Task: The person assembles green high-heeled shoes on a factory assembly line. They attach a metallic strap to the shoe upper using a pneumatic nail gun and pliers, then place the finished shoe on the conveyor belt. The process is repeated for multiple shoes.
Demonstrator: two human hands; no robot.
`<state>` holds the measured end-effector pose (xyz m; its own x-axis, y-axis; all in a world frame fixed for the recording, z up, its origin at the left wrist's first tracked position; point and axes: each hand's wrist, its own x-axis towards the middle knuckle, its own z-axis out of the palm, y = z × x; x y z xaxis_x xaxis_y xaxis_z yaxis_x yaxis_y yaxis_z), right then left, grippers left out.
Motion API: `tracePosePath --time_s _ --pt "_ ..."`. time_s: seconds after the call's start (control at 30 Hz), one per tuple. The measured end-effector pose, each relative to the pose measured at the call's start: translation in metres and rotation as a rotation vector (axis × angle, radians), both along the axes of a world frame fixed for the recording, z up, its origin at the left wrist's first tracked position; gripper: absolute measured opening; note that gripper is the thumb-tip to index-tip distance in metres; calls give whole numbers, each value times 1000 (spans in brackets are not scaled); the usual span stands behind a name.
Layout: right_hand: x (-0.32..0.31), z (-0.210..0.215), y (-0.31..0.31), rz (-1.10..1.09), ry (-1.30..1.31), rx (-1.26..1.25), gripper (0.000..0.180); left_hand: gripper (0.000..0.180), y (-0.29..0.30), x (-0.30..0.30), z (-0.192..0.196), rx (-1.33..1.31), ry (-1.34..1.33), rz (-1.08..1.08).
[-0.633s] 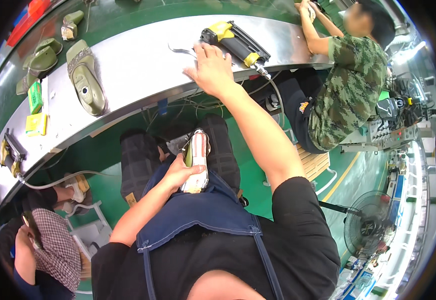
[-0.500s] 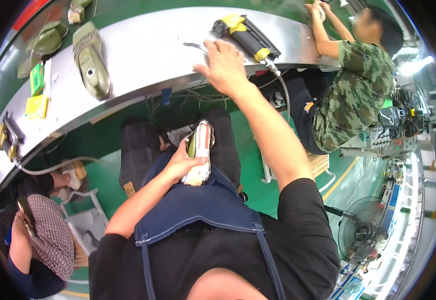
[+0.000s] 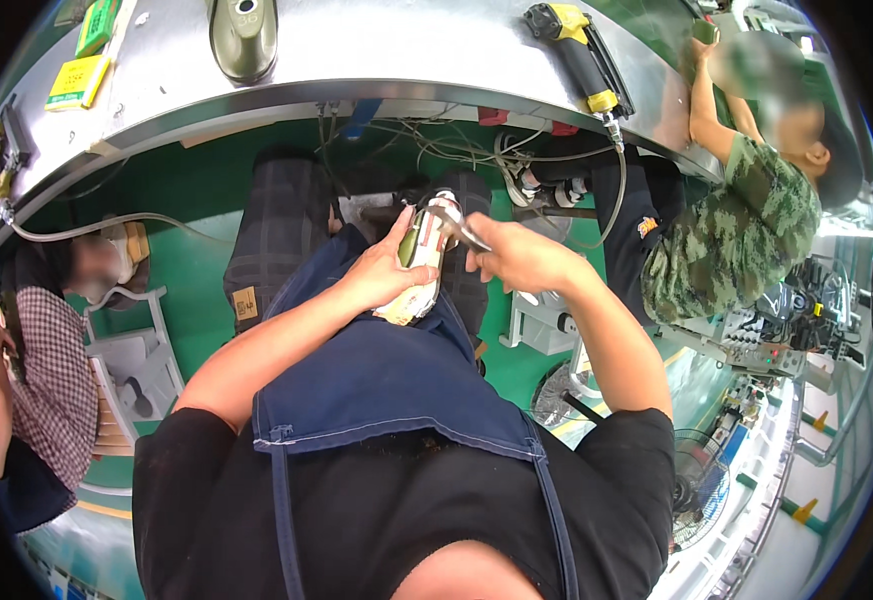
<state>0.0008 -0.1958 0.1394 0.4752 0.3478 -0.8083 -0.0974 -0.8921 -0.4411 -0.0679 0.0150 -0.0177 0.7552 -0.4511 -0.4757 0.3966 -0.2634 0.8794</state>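
In my lap lies an olive shoe upper on a last, bottom side up, with white and reddish strips along it. My left hand is closed round its near left side, thumb across the bottom. My right hand grips a metal hand tool, whose far end reaches the toe-side part of the shoe. The tool's exact kind is hard to make out, as my fingers cover its handle. On the metal bench ahead stands another olive shoe.
A black and yellow air stapler with a hose lies on the bench at right, a second stapler at far left. Yellow and green boxes sit nearby. Co-workers sit on both sides; cables hang under the bench.
My right hand has come back from the bench to the shoe, now with the metal tool that lay there. The view has shifted lower, and my left hand still holds the shoe.
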Motion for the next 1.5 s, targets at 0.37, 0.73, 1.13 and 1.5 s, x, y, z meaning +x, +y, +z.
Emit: tracePosePath --time_s 0.37,0.73,1.13,1.5 --pt "6 -10 9 220 86 -140 32 116 2 1 9 127 -108 -91" --pt "3 -5 13 244 80 -161 31 114 3 2 13 125 -85 -107" --pt "12 -8 7 382 24 -100 29 116 6 8 14 124 -35 -154" --pt "20 -19 -3 504 -38 -60 27 115 6 8 7 151 -63 -160"
